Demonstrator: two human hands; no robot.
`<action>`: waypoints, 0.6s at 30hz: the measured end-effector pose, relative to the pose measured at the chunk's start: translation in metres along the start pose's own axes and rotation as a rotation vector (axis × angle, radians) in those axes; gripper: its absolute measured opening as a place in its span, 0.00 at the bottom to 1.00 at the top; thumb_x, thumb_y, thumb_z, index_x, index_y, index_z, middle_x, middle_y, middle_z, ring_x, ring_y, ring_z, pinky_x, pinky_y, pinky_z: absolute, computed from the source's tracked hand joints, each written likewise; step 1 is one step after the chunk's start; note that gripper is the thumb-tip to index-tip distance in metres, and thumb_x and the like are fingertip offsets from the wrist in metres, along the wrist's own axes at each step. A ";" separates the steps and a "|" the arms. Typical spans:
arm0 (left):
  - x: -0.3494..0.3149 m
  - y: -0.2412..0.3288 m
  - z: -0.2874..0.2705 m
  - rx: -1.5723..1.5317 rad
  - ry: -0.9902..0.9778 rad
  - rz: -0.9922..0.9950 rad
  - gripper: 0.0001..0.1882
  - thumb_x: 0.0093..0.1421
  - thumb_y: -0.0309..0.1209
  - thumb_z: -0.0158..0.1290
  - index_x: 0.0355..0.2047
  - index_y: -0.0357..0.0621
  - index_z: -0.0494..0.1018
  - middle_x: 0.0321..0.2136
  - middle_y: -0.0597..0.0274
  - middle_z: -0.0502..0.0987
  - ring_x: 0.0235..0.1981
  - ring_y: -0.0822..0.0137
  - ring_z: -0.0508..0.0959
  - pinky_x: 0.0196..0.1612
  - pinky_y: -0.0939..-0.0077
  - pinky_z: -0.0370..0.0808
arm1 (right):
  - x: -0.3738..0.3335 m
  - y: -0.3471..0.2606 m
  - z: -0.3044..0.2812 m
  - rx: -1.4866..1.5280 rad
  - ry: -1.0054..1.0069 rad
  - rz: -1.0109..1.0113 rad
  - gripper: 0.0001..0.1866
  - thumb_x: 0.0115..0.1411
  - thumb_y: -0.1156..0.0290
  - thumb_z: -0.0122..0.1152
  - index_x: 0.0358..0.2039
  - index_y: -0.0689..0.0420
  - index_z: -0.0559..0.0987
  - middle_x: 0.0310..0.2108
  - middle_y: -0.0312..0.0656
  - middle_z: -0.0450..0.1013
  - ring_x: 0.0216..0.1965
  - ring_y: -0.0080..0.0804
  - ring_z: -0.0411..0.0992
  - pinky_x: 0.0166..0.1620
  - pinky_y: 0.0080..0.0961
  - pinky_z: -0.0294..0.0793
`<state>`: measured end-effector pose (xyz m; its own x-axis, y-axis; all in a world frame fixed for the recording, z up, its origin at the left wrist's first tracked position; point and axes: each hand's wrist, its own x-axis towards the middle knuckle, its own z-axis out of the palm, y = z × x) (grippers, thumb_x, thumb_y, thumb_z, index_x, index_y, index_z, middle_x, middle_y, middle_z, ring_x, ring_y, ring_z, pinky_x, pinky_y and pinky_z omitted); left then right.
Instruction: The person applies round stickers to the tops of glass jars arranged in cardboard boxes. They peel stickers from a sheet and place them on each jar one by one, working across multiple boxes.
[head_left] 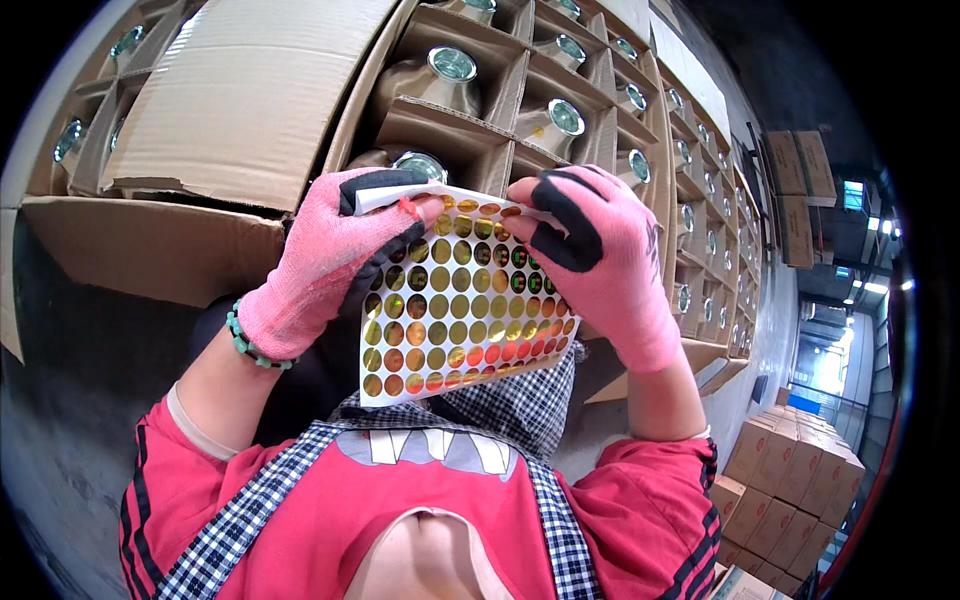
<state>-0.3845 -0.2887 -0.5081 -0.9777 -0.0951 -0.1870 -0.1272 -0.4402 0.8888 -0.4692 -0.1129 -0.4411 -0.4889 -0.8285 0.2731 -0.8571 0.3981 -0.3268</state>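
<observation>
Between my two gloved hands hangs a white sticker sheet [450,305] covered with rows of round, shiny gold stickers. My left hand [335,245], in a pink glove with dark finger pads, is closed on its upper left corner, which curls over. My right hand [595,245], gloved the same way, pinches the upper right edge. Bare fingertips poke out of the gloves. Just beyond the sheet stands a divided cardboard box [500,165] with glass jars, one of them a jar [452,68] with a greenish rim, set in its compartments.
Further boxes of jars [700,200] run off to the right. A cardboard flap [240,90] covers part of the box on the left. Stacked closed cartons [790,470] stand at the lower right. A checkered apron [530,400] lies under the sheet.
</observation>
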 end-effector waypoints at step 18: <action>-0.002 0.003 -0.003 -0.002 -0.016 0.004 0.11 0.50 0.30 0.55 0.32 0.37 0.73 0.24 0.68 0.73 0.25 0.80 0.72 0.29 0.88 0.68 | -0.010 -0.009 0.012 -0.035 0.180 0.070 0.13 0.38 0.74 0.63 0.27 0.58 0.72 0.25 0.41 0.69 0.28 0.40 0.69 0.33 0.28 0.67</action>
<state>-0.3822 -0.2924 -0.5063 -0.9809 -0.0826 -0.1762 -0.1225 -0.4419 0.8887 -0.4546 -0.1127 -0.4519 -0.5662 -0.7157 0.4088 -0.8234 0.4689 -0.3196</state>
